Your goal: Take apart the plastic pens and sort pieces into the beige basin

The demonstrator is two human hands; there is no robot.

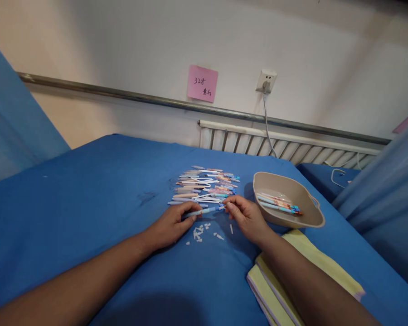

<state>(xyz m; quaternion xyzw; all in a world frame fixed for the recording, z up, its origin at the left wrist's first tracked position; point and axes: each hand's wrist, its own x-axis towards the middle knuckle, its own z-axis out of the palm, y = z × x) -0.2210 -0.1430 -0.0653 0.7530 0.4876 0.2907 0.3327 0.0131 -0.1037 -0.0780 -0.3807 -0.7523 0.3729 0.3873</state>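
A wide stretch of the blue counter (88, 203) is lying bare on the left, running out to its far edge below the wall rail. The left hand (172, 226) is resting on the cloth with its fingers (190, 209) curled shut around the left end of a light blue pen (204, 211), which is lying nearly level between the 2 hands. The right hand (246, 217) is pinching the pen's right end, thumb and forefinger pressed together on it. Just behind the pen, a pile of pens (207, 185) is spreading across the cloth, touching or nearly touching the held one; I cannot tell which. Under the gap between the hands, small white scraps (200, 233) are lying scattered. To the right, a beige bowl (306, 215) is sitting just beside the right hand, holding a few finished pens (279, 203) along its floor. A yellow notebook (326, 267) is lying under the right forearm, near the counter's right edge, where a blue curtain (387, 190) is hanging close.
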